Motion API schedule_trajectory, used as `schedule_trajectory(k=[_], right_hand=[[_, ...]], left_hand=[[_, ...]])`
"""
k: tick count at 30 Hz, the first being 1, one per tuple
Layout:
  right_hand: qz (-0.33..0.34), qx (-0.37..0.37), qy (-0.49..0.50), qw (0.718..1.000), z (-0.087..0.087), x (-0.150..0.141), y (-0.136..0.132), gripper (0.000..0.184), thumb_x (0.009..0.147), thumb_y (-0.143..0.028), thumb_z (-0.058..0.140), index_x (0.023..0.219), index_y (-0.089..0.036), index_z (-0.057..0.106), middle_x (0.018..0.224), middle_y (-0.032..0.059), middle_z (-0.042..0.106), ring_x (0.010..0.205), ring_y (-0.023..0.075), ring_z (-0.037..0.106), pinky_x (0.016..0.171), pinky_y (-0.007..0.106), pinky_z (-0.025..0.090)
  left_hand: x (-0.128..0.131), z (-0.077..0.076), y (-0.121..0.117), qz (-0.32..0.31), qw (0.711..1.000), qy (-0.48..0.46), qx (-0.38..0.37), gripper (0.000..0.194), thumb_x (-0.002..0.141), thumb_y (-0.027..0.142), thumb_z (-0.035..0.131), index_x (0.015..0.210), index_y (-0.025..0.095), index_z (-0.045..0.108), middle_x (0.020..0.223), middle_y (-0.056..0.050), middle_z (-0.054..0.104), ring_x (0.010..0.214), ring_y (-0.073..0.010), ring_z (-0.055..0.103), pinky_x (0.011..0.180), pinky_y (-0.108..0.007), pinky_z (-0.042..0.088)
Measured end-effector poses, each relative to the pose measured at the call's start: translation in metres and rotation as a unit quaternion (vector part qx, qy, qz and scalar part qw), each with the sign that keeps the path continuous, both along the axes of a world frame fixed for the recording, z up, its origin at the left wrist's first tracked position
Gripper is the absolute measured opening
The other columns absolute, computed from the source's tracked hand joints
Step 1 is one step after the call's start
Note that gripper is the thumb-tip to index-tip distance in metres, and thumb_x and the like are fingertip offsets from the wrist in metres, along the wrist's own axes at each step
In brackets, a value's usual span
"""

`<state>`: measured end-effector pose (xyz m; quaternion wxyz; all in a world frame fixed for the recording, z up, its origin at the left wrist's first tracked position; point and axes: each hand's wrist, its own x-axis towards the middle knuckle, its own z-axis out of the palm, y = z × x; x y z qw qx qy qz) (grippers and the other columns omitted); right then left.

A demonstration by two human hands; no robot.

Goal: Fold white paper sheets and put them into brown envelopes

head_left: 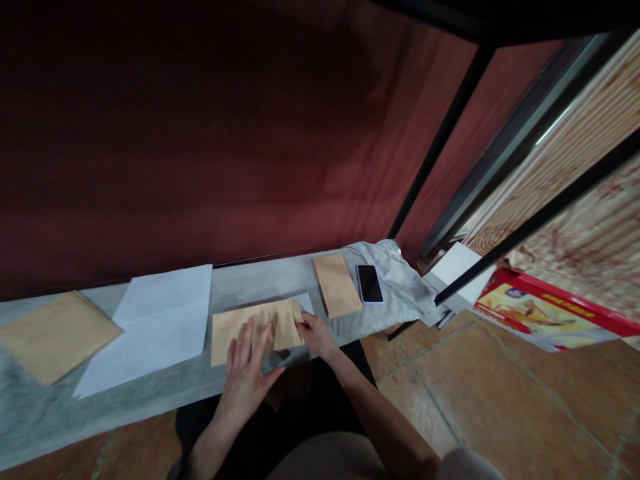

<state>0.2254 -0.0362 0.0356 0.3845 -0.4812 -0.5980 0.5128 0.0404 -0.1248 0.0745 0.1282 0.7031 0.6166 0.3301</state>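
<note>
A brown paper envelope [226, 339] lies on the grey cloth-covered bench in front of me. My left hand [246, 373] rests on it with fingers stretched out and spread. At the envelope's right end, my right hand [315, 333] pinches its edge between thumb and fingers. A corner of white paper [304, 302] shows from behind that end; how it sits against the envelope I cannot tell. Beyond my right hand lies a brown envelope or small stack of them [337, 285]. A phone [369, 284] with a dark screen is beside it.
White sheets with a fold line [165, 313] lie to the left, and brown envelopes [57, 337] rest at the far left. The narrow bench [150, 393] runs along a dark red wall [225, 167]. Black metal bars [445, 140] and a red-yellow box [555, 310] are on the right.
</note>
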Motion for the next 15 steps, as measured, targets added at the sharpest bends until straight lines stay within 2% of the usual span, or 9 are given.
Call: schedule_trajectory(k=[2,4,7,10,13,15], right_hand=[[0.021,0.005,0.022,1.0,0.004,0.004,-0.003,0.02,0.084,-0.021,0.053,0.088,-0.022,0.072,0.08,-0.0028,0.068,0.074,0.0152,0.059,0.067,0.023,0.05],[0.05,0.007,0.049,0.998,0.01,0.008,-0.006,0.021,0.083,-0.019,0.053,0.09,-0.022,0.073,0.082,-0.0029,0.069,0.077,0.0159,0.062,0.072,0.024,0.051],[0.076,0.002,0.071,0.995,0.02,0.013,-0.009,0.022,0.085,-0.02,0.054,0.094,-0.021,0.073,0.085,-0.0027,0.071,0.083,0.0176,0.065,0.081,0.029,0.054],[0.079,0.004,0.07,0.994,0.024,0.018,-0.011,0.022,0.086,-0.021,0.055,0.097,-0.022,0.073,0.087,-0.0028,0.072,0.088,0.0185,0.066,0.086,0.032,0.055],[0.062,-0.006,0.051,0.997,0.021,0.023,-0.011,0.018,0.085,-0.021,0.057,0.094,-0.022,0.072,0.085,-0.0023,0.071,0.084,0.0178,0.066,0.08,0.03,0.055],[0.035,-0.037,0.041,0.998,0.016,0.024,-0.011,0.012,0.084,-0.022,0.06,0.09,-0.02,0.07,0.08,-0.0018,0.069,0.075,0.0162,0.064,0.07,0.027,0.055]], left_hand=[[-0.011,0.002,0.017,-0.032,0.989,0.134,0.046,0.086,0.079,0.046,0.071,0.154,0.022,0.037,0.167,-0.02,0.018,0.153,-0.041,0.016,0.119,-0.067,0.016],[-0.018,0.003,0.033,-0.079,0.972,0.213,0.061,0.098,0.075,0.048,0.074,0.157,0.021,0.029,0.167,-0.022,0.014,0.153,-0.0415,0.015,0.119,-0.067,0.013],[-0.02,0.001,0.048,-0.137,0.953,0.262,0.061,0.105,0.07,0.052,0.075,0.158,0.021,0.027,0.166,-0.021,0.02,0.153,-0.0414,0.018,0.12,-0.066,0.012],[-0.019,0.0,0.053,-0.16,0.95,0.262,0.053,0.107,0.068,0.053,0.074,0.158,0.022,0.025,0.163,-0.02,0.029,0.151,-0.0403,0.023,0.12,-0.065,0.011],[-0.018,0.0,0.052,-0.16,0.952,0.254,0.059,0.105,0.069,0.051,0.073,0.158,0.022,0.026,0.158,-0.02,0.037,0.148,-0.0389,0.03,0.12,-0.062,0.014],[-0.017,0.003,0.05,-0.158,0.95,0.26,0.074,0.099,0.071,0.047,0.072,0.157,0.022,0.029,0.154,-0.02,0.042,0.144,-0.0379,0.036,0.12,-0.061,0.015]])
